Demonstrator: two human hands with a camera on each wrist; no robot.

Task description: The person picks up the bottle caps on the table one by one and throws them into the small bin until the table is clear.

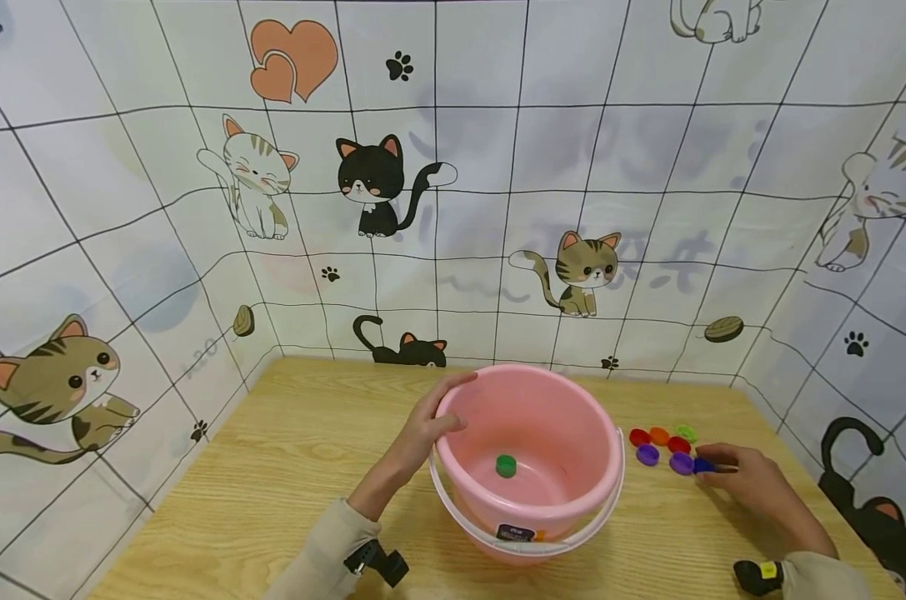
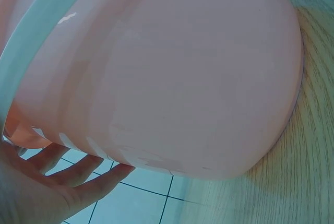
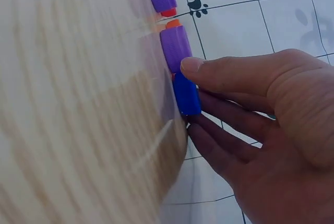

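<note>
A pink bucket (image 1: 531, 406) stands on the table, tilted a little toward me, its white handle (image 1: 528, 548) hanging down the near side. My left hand (image 1: 427, 431) grips the rim at its left, thumb over the inside, fingers along the outer wall. On the bucket's bottom lies a green bottle cap (image 1: 506, 466). To the right, my right hand (image 1: 756, 483) pinches a blue bottle cap (image 3: 187, 96) between thumb and fingers at table level. Right beside it sits a purple cap (image 3: 175, 49), and another purple cap (image 1: 648, 455) lies farther left.
Behind the purple caps lie two red caps (image 1: 639, 437), an orange cap (image 1: 658, 436) and a light green cap (image 1: 687, 433). The wooden table (image 1: 302, 467) meets a cat-printed cloth (image 1: 468, 225) at the back and sides.
</note>
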